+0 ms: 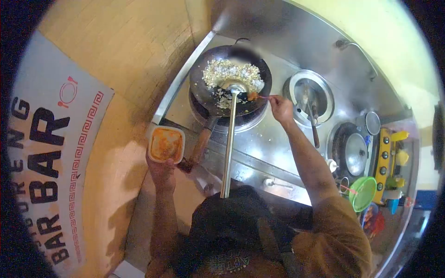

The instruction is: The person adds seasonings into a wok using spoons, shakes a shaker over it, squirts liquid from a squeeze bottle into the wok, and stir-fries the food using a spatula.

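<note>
My left hand holds a square plastic container with orange-red paste inside, left of the wok's wooden handle. Pinched in my right hand is a thin spoon, its tip carrying orange paste over the right side of the wok. Chopped pale food, rice-like in look, fills the wok's upper part. A long-handled metal ladle rests with its bowl in the wok, its handle reaching toward my body; neither hand touches it.
Right of the wok stands a metal pot with a utensil in it. Farther right are a lidded pan, a green strainer, a metal cup and bottles. A printed banner hangs at left.
</note>
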A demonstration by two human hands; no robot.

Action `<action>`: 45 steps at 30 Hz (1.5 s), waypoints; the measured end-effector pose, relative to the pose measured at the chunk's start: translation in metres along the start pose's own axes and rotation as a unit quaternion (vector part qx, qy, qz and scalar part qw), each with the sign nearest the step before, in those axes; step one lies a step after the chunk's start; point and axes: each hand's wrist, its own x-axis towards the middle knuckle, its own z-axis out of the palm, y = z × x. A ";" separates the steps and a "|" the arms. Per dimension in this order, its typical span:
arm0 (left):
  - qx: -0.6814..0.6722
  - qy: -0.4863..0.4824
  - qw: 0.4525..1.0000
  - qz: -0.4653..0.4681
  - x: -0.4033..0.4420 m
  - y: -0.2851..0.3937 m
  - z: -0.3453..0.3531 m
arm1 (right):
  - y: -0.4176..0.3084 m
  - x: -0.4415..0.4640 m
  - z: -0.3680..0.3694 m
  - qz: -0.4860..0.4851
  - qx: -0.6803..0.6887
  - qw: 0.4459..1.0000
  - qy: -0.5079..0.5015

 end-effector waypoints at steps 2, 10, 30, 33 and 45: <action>-0.001 0.000 1.000 -0.028 -0.004 0.013 0.004 | 0.007 -0.001 0.005 -0.037 0.004 0.999 0.029; 0.064 0.008 0.998 0.005 -0.015 0.011 0.001 | 0.018 0.010 0.014 -0.153 -0.174 0.968 -0.093; 0.006 0.110 0.993 0.034 -0.083 0.030 -0.039 | 0.013 0.012 0.008 -0.143 -0.106 0.984 -0.025; 0.000 0.121 0.993 0.001 -0.096 0.034 -0.063 | 0.012 0.007 0.013 -0.138 -0.141 0.980 -0.033; -0.049 0.146 0.985 -0.074 -0.120 -0.011 -0.112 | 0.037 0.010 0.013 0.161 0.129 0.976 0.064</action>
